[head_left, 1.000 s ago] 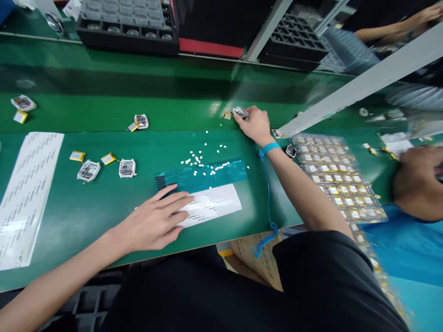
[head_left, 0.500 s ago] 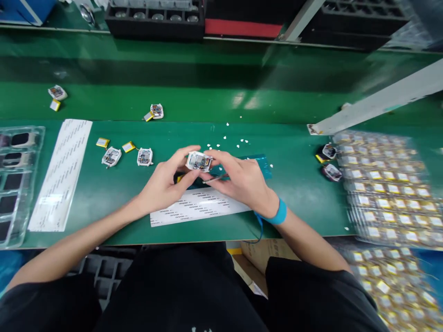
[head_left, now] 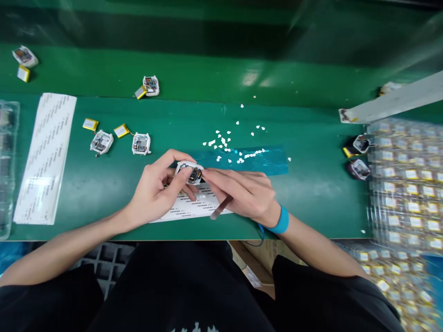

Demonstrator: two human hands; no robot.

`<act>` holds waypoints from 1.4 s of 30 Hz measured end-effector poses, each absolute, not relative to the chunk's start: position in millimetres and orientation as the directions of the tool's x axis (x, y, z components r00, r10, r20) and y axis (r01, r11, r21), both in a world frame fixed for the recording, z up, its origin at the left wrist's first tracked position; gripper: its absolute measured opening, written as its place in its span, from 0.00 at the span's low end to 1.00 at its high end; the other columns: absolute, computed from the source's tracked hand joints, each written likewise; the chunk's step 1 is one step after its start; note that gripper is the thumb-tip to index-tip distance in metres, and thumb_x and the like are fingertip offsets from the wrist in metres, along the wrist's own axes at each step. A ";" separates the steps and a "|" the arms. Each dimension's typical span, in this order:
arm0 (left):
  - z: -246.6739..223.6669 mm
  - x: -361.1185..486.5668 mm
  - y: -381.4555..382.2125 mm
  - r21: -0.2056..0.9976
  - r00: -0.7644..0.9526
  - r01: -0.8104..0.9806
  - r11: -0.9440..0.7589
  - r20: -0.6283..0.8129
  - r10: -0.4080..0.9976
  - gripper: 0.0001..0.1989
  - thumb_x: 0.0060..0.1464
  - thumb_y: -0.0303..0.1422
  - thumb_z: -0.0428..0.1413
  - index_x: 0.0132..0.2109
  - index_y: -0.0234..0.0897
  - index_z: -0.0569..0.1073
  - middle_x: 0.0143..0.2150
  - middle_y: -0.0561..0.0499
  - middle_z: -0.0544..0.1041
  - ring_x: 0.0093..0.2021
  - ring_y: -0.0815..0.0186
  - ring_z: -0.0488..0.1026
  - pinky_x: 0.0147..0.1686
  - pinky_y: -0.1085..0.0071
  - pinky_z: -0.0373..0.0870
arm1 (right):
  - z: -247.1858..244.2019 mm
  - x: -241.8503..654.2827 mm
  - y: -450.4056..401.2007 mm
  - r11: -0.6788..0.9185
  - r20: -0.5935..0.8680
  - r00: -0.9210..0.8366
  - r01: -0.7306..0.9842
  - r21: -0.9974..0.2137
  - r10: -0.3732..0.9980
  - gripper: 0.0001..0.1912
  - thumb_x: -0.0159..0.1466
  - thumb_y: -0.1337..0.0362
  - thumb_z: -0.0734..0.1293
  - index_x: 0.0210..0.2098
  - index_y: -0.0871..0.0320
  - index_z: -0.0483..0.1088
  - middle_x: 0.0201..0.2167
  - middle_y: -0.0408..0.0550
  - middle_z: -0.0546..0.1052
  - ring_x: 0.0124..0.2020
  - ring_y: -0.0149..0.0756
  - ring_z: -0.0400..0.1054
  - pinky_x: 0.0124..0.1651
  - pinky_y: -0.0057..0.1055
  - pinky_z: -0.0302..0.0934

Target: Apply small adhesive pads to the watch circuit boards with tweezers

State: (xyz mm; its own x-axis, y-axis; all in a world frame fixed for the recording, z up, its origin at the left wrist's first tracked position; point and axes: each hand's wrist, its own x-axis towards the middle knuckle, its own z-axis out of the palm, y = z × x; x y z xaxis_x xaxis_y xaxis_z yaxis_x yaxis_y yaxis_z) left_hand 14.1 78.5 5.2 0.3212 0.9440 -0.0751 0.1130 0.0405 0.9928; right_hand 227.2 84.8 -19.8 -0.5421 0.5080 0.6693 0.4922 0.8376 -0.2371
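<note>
My left hand (head_left: 157, 186) is closed around a white smartwatch case (head_left: 189, 172), its open side up with a circuit board inside. The thumb lies over the case's edge. My right hand (head_left: 244, 191) is closed on metal tweezers (head_left: 221, 207), whose flat back end sticks out below the palm. Its fingertips meet the right edge of the case; the tweezers' tips are hidden. Under the hands lies a white printed sheet (head_left: 188, 207). Beyond them a blue film strip (head_left: 277, 161) carries small white round stickers (head_left: 249, 156), with others scattered on the green table.
Open watch cases (head_left: 141, 144) with yellow-edged batteries (head_left: 122, 130) lie to the left and at the back. A printed strip (head_left: 41, 161) and a clear tray (head_left: 15, 170) are farther left. At right are dark watch cases (head_left: 360, 169), stacked battery trays (head_left: 401, 186) and a white post (head_left: 387, 103).
The view has tilted down. The right hand has turned, bringing its fingertips to the case's right edge and the tweezers' back end into sight. The left hand still holds the case, thumb now over it.
</note>
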 end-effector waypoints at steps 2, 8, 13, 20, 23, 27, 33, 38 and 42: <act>4.5 13.6 77.7 0.984 0.301 0.180 -0.009 -0.047 0.952 0.06 0.66 0.34 0.54 0.47 0.38 0.68 0.24 0.56 0.80 0.24 0.65 0.81 0.23 0.74 0.76 | -20.1 225.4 83.9 0.820 0.659 -0.525 0.506 -0.267 0.539 0.17 0.67 0.73 0.67 0.55 0.58 0.70 0.43 0.47 0.83 0.38 0.33 0.80 0.37 0.27 0.77; 7.6 12.8 76.2 0.878 0.278 0.414 -0.239 0.128 0.952 0.05 0.64 0.28 0.53 0.47 0.37 0.69 0.24 0.58 0.79 0.20 0.71 0.77 0.20 0.78 0.70 | -18.7 220.2 82.1 0.798 0.641 -0.508 0.522 -0.303 0.576 0.20 0.66 0.74 0.68 0.57 0.55 0.69 0.43 0.46 0.83 0.37 0.33 0.81 0.39 0.26 0.78; 5.4 12.6 72.6 0.816 0.292 0.472 -0.333 0.212 0.933 0.06 0.63 0.26 0.53 0.47 0.38 0.68 0.24 0.59 0.79 0.20 0.71 0.76 0.20 0.76 0.67 | -15.3 222.6 81.2 0.802 0.598 -0.559 0.529 -0.277 0.574 0.19 0.68 0.69 0.68 0.58 0.55 0.69 0.44 0.46 0.83 0.39 0.34 0.80 0.41 0.27 0.77; 1.1 13.4 72.2 0.766 0.268 0.547 -0.337 0.221 0.938 0.05 0.62 0.28 0.54 0.45 0.39 0.68 0.23 0.59 0.78 0.20 0.70 0.76 0.20 0.75 0.66 | -10.2 225.3 84.9 0.809 0.514 -0.639 0.544 -0.225 0.573 0.15 0.68 0.73 0.64 0.52 0.57 0.71 0.45 0.45 0.83 0.37 0.32 0.80 0.33 0.26 0.74; 3.6 13.8 74.8 0.846 0.266 0.471 -0.250 0.134 0.955 0.05 0.61 0.28 0.55 0.45 0.39 0.68 0.23 0.59 0.78 0.20 0.69 0.77 0.21 0.75 0.71 | -10.6 226.2 86.5 0.748 0.527 -0.540 0.558 -0.359 0.656 0.16 0.68 0.74 0.65 0.51 0.50 0.72 0.39 0.38 0.83 0.35 0.29 0.80 0.30 0.24 0.73; 6.2 14.2 76.8 0.946 0.374 0.305 -0.104 -0.019 0.927 0.08 0.63 0.28 0.54 0.49 0.40 0.72 0.23 0.60 0.77 0.18 0.69 0.77 0.17 0.77 0.70 | -11.9 226.2 86.8 0.745 0.565 -0.503 0.559 -0.364 0.654 0.15 0.68 0.73 0.66 0.50 0.49 0.72 0.40 0.38 0.84 0.35 0.31 0.80 0.30 0.25 0.73; 10.0 14.1 80.5 0.989 0.439 0.059 0.133 -0.145 0.887 0.07 0.63 0.27 0.54 0.46 0.39 0.74 0.24 0.59 0.78 0.17 0.68 0.76 0.17 0.75 0.74 | -12.1 224.5 85.3 0.727 0.616 -0.437 0.587 -0.357 0.655 0.14 0.67 0.73 0.68 0.47 0.50 0.73 0.39 0.39 0.84 0.34 0.30 0.79 0.29 0.25 0.72; 10.6 14.1 80.9 0.987 0.427 0.040 0.156 -0.158 0.890 0.06 0.63 0.28 0.55 0.46 0.39 0.74 0.25 0.58 0.78 0.18 0.67 0.77 0.18 0.74 0.75 | -11.8 224.5 85.2 0.732 0.617 -0.453 0.599 -0.325 0.644 0.16 0.66 0.76 0.66 0.49 0.53 0.73 0.40 0.42 0.83 0.35 0.30 0.79 0.29 0.24 0.71; 8.9 14.0 81.2 0.985 0.430 0.049 0.167 -0.171 0.886 0.05 0.63 0.29 0.56 0.46 0.39 0.72 0.25 0.57 0.78 0.17 0.67 0.76 0.17 0.75 0.74 | -11.1 225.0 87.1 0.739 0.595 -0.471 0.573 -0.355 0.651 0.13 0.68 0.71 0.66 0.49 0.51 0.73 0.41 0.41 0.83 0.36 0.31 0.79 0.29 0.25 0.72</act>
State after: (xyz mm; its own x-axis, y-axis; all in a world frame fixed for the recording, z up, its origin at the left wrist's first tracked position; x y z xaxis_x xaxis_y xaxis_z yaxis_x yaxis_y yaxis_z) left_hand 14.0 81.2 8.9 0.4305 0.8862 -0.1715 0.0487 0.1669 0.9848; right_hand 225.0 87.1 -11.1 -0.4710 0.6512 0.5951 0.5728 0.7388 -0.3550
